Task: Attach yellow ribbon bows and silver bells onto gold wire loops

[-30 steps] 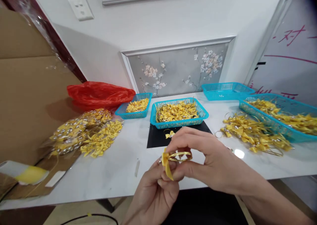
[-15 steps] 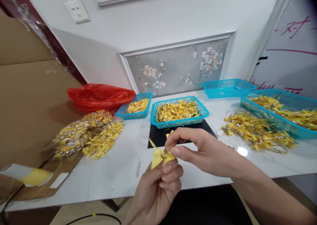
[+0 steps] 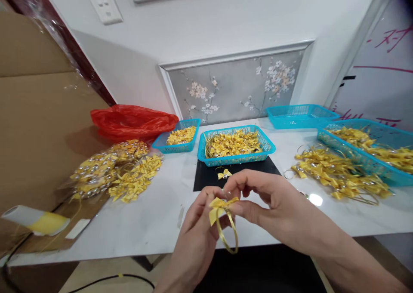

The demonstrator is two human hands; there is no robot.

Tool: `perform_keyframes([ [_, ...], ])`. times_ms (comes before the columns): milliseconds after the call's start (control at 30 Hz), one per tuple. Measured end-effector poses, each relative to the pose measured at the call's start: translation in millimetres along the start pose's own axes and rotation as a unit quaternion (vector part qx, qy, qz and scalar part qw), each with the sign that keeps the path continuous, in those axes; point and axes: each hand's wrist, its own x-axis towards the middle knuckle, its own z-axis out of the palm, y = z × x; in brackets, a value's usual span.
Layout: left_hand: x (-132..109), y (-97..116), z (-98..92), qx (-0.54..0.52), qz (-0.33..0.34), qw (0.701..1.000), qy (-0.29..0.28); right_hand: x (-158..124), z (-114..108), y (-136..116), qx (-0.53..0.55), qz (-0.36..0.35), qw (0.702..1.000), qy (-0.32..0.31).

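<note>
A yellow ribbon bow with a gold cord loop is pinched between my two hands, its loop hanging down toward me. My left hand is closed on the bow's left side. The thumb and fingertips of my right hand grip its right side. Just beyond my fingers, another yellow bow with a loop lies on a black mat. Behind it a blue basket stands on the mat's far edge, filled with similar bows. My fingers partly hide the centre of the held bow.
Loose bows are heaped at right beside a larger blue basket. At left are bagged bows with silvery beads, a red plastic bag, a small blue basket and a cardboard tube. Another blue basket stands against the wall.
The held bow has been turned, so its gold loop now hangs down instead of pointing up left. Both hands now pinch it, and the bow on the mat shows more fully.
</note>
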Motion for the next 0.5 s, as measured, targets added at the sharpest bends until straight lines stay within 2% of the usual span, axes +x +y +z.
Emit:
perform_keyframes([
  [167, -11, 13, -0.6, 0.139, 0.115, 0.983, 0.021, 1, -2, 4, -0.006, 0.007, 1.0, 0.006],
  [300, -18, 14, -1.0, 0.304, 0.198, 0.931, 0.04, 1, -1, 5, 0.006, 0.019, 1.0, -0.004],
  [400, -16, 14, -3.6, 0.364, 0.206, 0.908, -0.017, 1, -1, 7, 0.012, 0.029, 0.999, -0.012],
  [467, -13, 13, -4.9, 0.369, 0.193, 0.909, -0.036, 0, -1, 10, 0.011, 0.026, 1.0, -0.008],
  [500, -12, 13, -5.0, 0.365, 0.186, 0.912, -0.029, -2, -2, 12, 0.008, 0.02, 1.0, 0.001],
])
